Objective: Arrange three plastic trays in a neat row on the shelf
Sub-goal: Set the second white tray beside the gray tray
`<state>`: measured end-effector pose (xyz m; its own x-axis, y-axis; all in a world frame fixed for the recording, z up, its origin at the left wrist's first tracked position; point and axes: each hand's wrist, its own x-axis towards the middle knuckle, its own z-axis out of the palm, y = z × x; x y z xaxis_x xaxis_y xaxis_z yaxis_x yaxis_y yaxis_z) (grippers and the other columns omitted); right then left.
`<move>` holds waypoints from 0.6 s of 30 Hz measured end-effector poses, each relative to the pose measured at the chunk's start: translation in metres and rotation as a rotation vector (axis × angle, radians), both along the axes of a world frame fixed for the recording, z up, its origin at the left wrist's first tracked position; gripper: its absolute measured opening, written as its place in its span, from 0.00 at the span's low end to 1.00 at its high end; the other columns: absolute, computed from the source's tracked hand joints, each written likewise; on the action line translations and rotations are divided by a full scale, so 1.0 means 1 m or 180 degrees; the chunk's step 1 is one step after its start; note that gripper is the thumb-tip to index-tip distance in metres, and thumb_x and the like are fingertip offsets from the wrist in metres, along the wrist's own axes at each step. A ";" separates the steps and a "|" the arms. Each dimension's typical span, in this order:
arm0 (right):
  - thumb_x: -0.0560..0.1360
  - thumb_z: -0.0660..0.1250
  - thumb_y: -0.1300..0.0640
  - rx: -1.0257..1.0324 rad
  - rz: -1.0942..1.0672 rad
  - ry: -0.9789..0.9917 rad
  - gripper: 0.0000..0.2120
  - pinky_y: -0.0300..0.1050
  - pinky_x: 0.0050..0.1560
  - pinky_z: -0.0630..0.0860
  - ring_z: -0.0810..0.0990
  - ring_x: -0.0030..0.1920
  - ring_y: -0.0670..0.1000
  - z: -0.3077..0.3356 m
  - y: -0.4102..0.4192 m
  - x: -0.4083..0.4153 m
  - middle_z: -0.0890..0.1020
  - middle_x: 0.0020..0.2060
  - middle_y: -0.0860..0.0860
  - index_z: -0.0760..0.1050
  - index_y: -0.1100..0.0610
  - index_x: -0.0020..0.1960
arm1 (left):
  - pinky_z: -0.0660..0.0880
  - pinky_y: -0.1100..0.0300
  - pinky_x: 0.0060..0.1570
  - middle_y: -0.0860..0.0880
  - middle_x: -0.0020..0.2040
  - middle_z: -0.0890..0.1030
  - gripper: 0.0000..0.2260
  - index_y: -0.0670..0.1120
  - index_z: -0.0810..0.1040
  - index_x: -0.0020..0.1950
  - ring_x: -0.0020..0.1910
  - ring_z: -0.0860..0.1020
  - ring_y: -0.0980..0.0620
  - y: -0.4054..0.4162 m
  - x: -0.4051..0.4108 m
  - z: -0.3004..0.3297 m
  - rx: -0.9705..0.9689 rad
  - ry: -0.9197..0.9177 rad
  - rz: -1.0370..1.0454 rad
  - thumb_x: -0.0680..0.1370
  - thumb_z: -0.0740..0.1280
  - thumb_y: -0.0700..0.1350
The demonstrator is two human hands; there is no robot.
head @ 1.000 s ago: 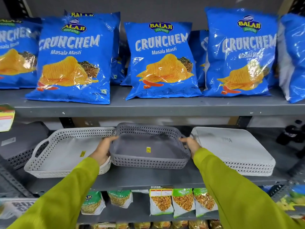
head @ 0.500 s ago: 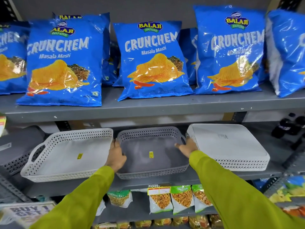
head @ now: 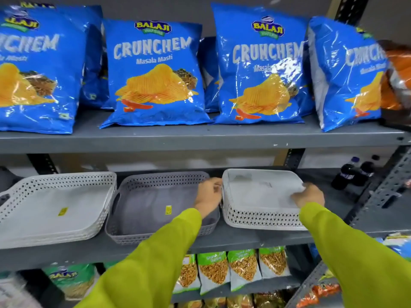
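Three perforated plastic trays stand side by side on the grey middle shelf [head: 233,241]. The white tray [head: 51,207] at the left sits upright with a yellow sticker inside. In the middle lies the grey tray [head: 146,207], also upright. The right white tray [head: 260,196] rests upside down, bottom facing up. My left hand [head: 209,196] grips this tray's left edge, between it and the grey tray. My right hand [head: 309,196] holds its right front corner. Both arms wear yellow-green sleeves.
Blue chip bags [head: 151,72] fill the upper shelf just above the trays. Dark bottles [head: 353,174] stand at the far right of the middle shelf, beside a slotted metal upright [head: 391,185]. Snack packets [head: 229,270] line the lower shelf.
Both hands left the grey tray and moved right onto the upside-down white tray. The grey tray now rests flat on the shelf. The view shifted to the right.
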<state>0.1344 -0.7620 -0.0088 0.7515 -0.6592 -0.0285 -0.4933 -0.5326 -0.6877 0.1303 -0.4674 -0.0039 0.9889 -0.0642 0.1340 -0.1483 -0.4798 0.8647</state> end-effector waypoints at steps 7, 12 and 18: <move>0.72 0.68 0.41 0.0405 0.0370 0.1116 0.34 0.47 0.63 0.72 0.75 0.65 0.57 -0.034 -0.072 0.016 0.73 0.69 0.58 0.69 0.63 0.68 | 0.69 0.52 0.67 0.38 0.73 0.66 0.32 0.35 0.61 0.72 0.69 0.68 0.39 -0.073 0.017 -0.019 0.0454 0.1280 -0.0095 0.77 0.63 0.54; 0.55 0.79 0.54 0.0897 0.0464 0.1238 0.36 0.52 0.53 0.77 0.79 0.52 0.61 -0.031 -0.070 0.014 0.79 0.56 0.61 0.73 0.70 0.58 | 0.72 0.55 0.61 0.41 0.71 0.70 0.43 0.37 0.65 0.72 0.67 0.72 0.41 -0.073 0.031 -0.020 -0.0066 0.1551 0.0115 0.69 0.65 0.67; 0.68 0.69 0.36 0.2191 -0.0007 -0.0713 0.33 0.57 0.56 0.76 0.79 0.55 0.61 -0.052 -0.091 0.038 0.81 0.54 0.59 0.76 0.61 0.59 | 0.53 0.50 0.74 0.39 0.79 0.52 0.49 0.38 0.47 0.77 0.77 0.54 0.41 -0.081 0.036 -0.001 -0.0399 0.1229 0.0637 0.71 0.55 0.73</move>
